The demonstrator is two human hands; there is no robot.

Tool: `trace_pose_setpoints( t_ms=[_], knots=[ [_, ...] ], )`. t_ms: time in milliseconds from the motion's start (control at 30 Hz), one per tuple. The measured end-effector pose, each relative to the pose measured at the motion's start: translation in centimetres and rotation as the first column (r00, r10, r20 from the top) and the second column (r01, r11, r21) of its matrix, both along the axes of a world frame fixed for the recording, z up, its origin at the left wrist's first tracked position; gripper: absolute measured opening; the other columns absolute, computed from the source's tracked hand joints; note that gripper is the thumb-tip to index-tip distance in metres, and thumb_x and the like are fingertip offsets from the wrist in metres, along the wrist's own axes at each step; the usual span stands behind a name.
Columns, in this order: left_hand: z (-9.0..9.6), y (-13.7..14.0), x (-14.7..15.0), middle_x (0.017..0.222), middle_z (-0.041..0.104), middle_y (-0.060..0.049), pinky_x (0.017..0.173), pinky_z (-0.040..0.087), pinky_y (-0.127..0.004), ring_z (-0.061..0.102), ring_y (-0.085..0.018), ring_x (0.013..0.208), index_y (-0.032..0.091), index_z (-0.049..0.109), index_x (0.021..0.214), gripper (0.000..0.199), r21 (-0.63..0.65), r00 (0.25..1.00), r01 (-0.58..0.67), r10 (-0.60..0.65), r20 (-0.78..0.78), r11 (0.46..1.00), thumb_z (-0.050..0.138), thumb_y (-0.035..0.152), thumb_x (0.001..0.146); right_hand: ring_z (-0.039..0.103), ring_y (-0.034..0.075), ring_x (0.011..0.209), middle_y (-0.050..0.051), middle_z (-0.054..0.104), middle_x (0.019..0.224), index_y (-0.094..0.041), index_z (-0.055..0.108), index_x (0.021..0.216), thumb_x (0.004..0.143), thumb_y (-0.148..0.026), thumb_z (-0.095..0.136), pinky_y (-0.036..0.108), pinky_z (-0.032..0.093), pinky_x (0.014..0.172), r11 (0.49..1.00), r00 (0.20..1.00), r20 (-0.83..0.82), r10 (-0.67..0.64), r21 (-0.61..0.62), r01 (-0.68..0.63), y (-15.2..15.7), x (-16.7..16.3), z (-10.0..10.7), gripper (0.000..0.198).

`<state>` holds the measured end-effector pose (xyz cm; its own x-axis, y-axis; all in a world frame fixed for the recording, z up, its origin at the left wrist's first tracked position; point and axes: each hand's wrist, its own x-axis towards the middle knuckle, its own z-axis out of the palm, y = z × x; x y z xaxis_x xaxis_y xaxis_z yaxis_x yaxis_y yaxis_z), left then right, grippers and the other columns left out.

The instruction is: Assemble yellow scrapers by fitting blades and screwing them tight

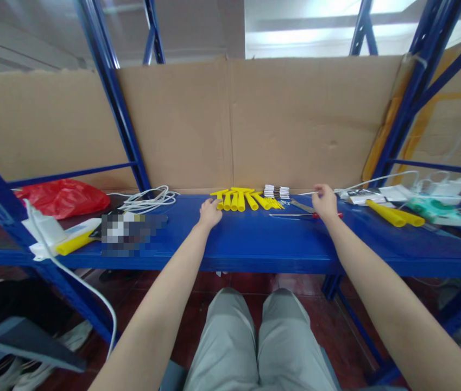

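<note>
Blue shelf (254, 244) backed by cardboard (230, 119). Yellow tubes (242, 200) lie in a row at the shelf's rear centre, against the cardboard. Left hand (209, 213), fingers loosely curled, touches the leftmost tube. Right hand (325, 202) rests right of the tubes, over red-handled scissors (307, 215); its grip cannot be determined. White clips (277, 191) adjoin the tubes' right end. Bare shelf runs from the tubes to the front edge. White cable (149, 200) lies left of the tubes.

Blue shelf (254, 244) with yellow tubes (240, 199)
</note>
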<state>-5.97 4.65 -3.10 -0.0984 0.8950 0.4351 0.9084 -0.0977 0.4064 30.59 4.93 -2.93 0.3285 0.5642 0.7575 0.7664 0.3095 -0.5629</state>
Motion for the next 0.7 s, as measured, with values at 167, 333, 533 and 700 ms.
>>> trace_pose_setpoints(
  t_ms=[167,333,533,700],
  knots=[
    [-0.02,-0.09,-0.07,0.141,0.05,-0.011,0.107,0.03,-0.061,0.038,-0.032,0.136,0.029,0.057,0.13,0.059,-0.187,0.999,-0.032,0.03,-0.012,0.982,0.044,0.012,0.075,0.061,0.025,0.086,0.01,0.066,0.09,-0.02,0.056,0.082,0.066,-0.016,0.048,0.043,0.046,0.088,0.998,0.997,-0.069,-0.039,-0.061,0.035,-0.21,0.19,0.21,0.018],
    [-0.05,-0.05,-0.05,0.144,0.048,-0.009,0.11,0.025,-0.062,0.035,-0.031,0.138,0.027,0.056,0.131,0.059,-0.218,0.998,-0.037,0.025,-0.058,0.975,0.043,0.014,0.076,0.063,0.025,0.084,0.011,0.067,0.092,-0.019,0.057,0.083,0.066,-0.015,0.049,0.043,0.048,0.086,0.992,0.997,-0.081,-0.007,-0.128,-0.004,-0.42,-0.51,0.35,0.019],
    [-0.23,0.26,-0.11,0.151,0.039,-0.007,0.11,0.023,-0.063,0.029,-0.031,0.141,0.025,0.055,0.133,0.061,-0.233,0.998,-0.013,-0.003,-0.066,0.972,0.043,0.013,0.074,0.063,0.025,0.085,0.011,0.068,0.092,-0.02,0.056,0.081,0.065,-0.013,0.049,0.042,0.048,0.085,0.991,0.998,-0.064,0.01,-0.13,-0.018,-0.54,-0.67,0.38,0.018],
    [-0.15,0.42,-0.08,0.151,0.038,-0.007,0.111,0.023,-0.063,0.029,-0.031,0.141,0.023,0.053,0.134,0.062,-0.236,0.999,-0.003,-0.009,-0.051,0.972,0.044,0.011,0.073,0.063,0.024,0.082,0.012,0.068,0.092,-0.019,0.057,0.082,0.066,-0.013,0.049,0.041,0.048,0.084,0.989,0.998,-0.06,0.002,-0.148,-0.011,-0.32,-0.63,0.22,0.019]
  ],
)
